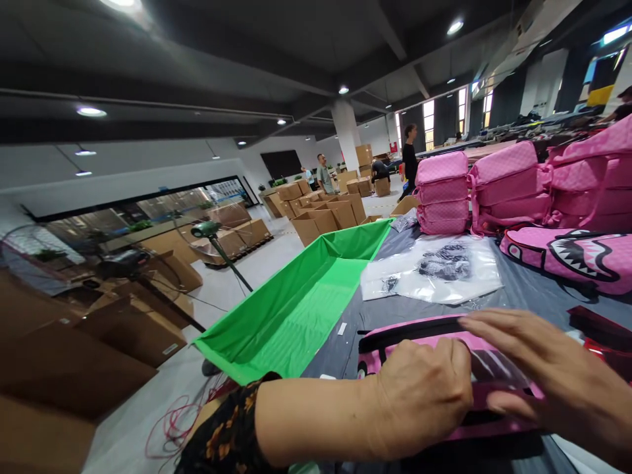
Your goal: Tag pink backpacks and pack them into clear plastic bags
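A pink bag (380, 352) with black zipper trim lies on the dark grey table covering in front of me. My left hand (427, 392) is closed in a fist at the bag's middle, gripping its edge; the exact spot under the fingers is hidden. Over the bag's right part is my right hand (548, 375), its fingers stretched out and its thumb apart below them. Between the hands a shiny grey panel (496, 368) of the bag shows. Farther back on the table lie clear plastic bags (439, 266) with black print.
Pink backpacks (442, 191) stand in a row at the back right, and a pink bag with a shark-mouth print (582, 260) lies nearer. A green fabric bin (306, 309) adjoins the table's left side. Cardboard boxes (326, 217), fans (205, 229) and several people are beyond.
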A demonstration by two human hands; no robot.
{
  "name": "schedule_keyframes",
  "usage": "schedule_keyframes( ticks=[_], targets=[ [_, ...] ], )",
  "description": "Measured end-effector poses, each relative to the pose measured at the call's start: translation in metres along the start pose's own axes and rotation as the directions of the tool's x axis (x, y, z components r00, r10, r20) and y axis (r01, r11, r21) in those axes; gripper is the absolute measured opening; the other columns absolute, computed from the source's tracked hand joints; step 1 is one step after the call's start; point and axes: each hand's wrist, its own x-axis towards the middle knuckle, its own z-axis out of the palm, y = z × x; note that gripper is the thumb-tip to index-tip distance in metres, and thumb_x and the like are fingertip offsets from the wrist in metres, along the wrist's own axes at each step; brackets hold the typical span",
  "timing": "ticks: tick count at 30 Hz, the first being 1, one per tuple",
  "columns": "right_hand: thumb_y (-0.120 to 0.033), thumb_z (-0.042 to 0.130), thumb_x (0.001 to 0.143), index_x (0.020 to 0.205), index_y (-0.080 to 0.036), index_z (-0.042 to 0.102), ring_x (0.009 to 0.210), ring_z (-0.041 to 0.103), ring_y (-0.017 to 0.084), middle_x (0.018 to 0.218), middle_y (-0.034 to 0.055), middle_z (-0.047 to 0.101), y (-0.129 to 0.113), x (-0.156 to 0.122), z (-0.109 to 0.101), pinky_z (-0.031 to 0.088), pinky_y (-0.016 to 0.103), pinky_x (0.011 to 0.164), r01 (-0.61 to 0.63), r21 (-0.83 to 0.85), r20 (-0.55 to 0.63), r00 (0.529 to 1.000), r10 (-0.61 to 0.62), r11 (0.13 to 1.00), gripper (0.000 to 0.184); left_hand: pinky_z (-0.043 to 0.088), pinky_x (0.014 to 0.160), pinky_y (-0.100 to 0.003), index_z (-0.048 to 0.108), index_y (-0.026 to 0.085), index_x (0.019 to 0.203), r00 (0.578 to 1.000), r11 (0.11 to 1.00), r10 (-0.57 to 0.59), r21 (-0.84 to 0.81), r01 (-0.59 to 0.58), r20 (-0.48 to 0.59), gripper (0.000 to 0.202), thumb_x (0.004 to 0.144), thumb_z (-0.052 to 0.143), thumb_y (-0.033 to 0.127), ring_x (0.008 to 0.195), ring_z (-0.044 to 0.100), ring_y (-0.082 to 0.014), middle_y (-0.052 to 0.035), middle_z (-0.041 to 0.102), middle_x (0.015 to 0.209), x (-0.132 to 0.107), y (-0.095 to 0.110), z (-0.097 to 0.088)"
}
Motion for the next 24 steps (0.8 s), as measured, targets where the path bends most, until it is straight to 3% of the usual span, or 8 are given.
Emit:
schedule_keyframes(
  ticks=[5, 10, 13, 15, 17, 19, 22, 24],
  targets=[
    [-0.005, 0.037, 0.095, 0.162, -0.005, 0.019, 0.081, 0.072, 0.023, 0.099, 0.0133, 0.077, -0.021, 0.038, 0.015, 0.061, 0.032, 0.069, 0.187, -0.111, 0.07, 0.981, -0.18, 0.976, 0.069, 0.042, 0.037, -0.028, 0.057, 0.001, 0.112, 0.984, 0.985, -0.135, 0.092, 0.146, -0.115, 0.025, 0.092, 0.044, 0.007, 0.055, 0.06, -0.0178, -0.004, 0.062, 0.076, -0.005, -0.001, 0.008],
    [-0.001, 0.035, 0.095, 0.151, -0.002, 0.04, 0.075, 0.069, 0.024, 0.086, 0.0105, 0.074, -0.015, 0.029, 0.03, 0.057, 0.035, 0.068, 0.199, -0.256, -0.023, 0.977, -0.212, 0.946, 0.056, 0.053, 0.049, -0.03, 0.056, 0.006, 0.112, 0.94, 0.942, -0.333, 0.009, 0.335, -0.067, 0.029, 0.087, 0.043, 0.001, 0.063, 0.067, -0.0195, -0.0057, 0.067, 0.082, -0.021, -0.005, 0.024],
    [-0.005, 0.033, 0.1, 0.144, -0.008, 0.049, 0.081, 0.069, 0.023, 0.088, 0.0094, 0.073, -0.01, 0.026, 0.037, 0.057, 0.036, 0.079, 0.177, -0.182, -0.074, 0.978, -0.193, 0.967, 0.047, 0.058, 0.06, -0.032, 0.045, 0.0, 0.136, 0.918, 0.915, -0.397, -0.092, 0.393, -0.024, 0.048, 0.087, 0.046, 0.0, 0.076, 0.071, -0.0224, -0.0128, 0.073, 0.095, -0.036, -0.003, 0.024],
    [-0.012, 0.035, 0.104, 0.145, -0.008, 0.049, 0.085, 0.07, 0.023, 0.093, 0.0102, 0.074, -0.005, 0.025, 0.04, 0.057, 0.036, 0.083, 0.205, -0.145, -0.082, 0.972, -0.218, 0.968, 0.044, 0.06, 0.072, -0.037, 0.034, 0.001, 0.149, 0.902, 0.848, -0.427, -0.321, 0.422, 0.056, 0.065, 0.088, 0.056, 0.008, 0.091, 0.073, -0.0261, -0.0191, 0.073, 0.111, -0.045, -0.008, 0.019],
    [-0.024, 0.04, 0.107, 0.151, -0.007, 0.043, 0.089, 0.071, 0.024, 0.098, 0.0123, 0.075, 0.0, 0.027, 0.039, 0.058, 0.036, 0.085, 0.249, -0.119, -0.089, 0.961, -0.261, 0.961, 0.047, 0.057, 0.082, -0.037, 0.033, 0.008, 0.153, 0.877, 0.591, -0.437, -0.672, 0.447, 0.198, 0.082, 0.084, 0.073, 0.027, 0.101, 0.07, -0.0273, -0.0185, 0.07, 0.121, -0.048, -0.021, 0.012],
    [-0.031, 0.041, 0.108, 0.157, -0.008, 0.035, 0.093, 0.072, 0.024, 0.102, 0.0136, 0.076, 0.005, 0.032, 0.038, 0.059, 0.037, 0.086, 0.275, -0.1, -0.091, 0.954, -0.284, 0.956, 0.055, 0.054, 0.082, -0.031, 0.046, 0.013, 0.147, 0.847, 0.102, -0.385, -0.895, 0.435, 0.368, 0.084, 0.077, 0.079, 0.048, 0.097, 0.068, -0.0226, -0.0123, 0.071, 0.116, -0.045, -0.041, 0.008],
    [-0.021, 0.036, 0.108, 0.163, -0.014, 0.024, 0.094, 0.073, 0.022, 0.105, 0.0116, 0.077, 0.011, 0.043, 0.035, 0.06, 0.036, 0.089, 0.281, -0.072, -0.09, 0.954, -0.287, 0.957, 0.057, 0.047, 0.075, -0.024, 0.067, 0.01, 0.114, 0.795, -0.565, -0.204, -0.732, 0.381, 0.572, 0.061, 0.091, 0.055, 0.066, 0.08, 0.063, -0.0138, -0.0072, 0.068, 0.096, -0.026, -0.069, 0.011],
    [-0.015, 0.033, 0.107, 0.164, -0.015, 0.022, 0.092, 0.073, 0.021, 0.103, 0.0095, 0.077, 0.014, 0.05, 0.035, 0.06, 0.033, 0.089, 0.314, -0.068, -0.104, 0.942, -0.319, 0.947, 0.058, 0.046, 0.076, -0.024, 0.07, 0.009, 0.092, 0.776, -0.754, -0.058, -0.537, 0.378, 0.628, 0.068, 0.1, 0.033, 0.067, 0.075, 0.061, -0.0131, -0.0078, 0.067, 0.088, -0.01, -0.077, 0.017]
  ],
)
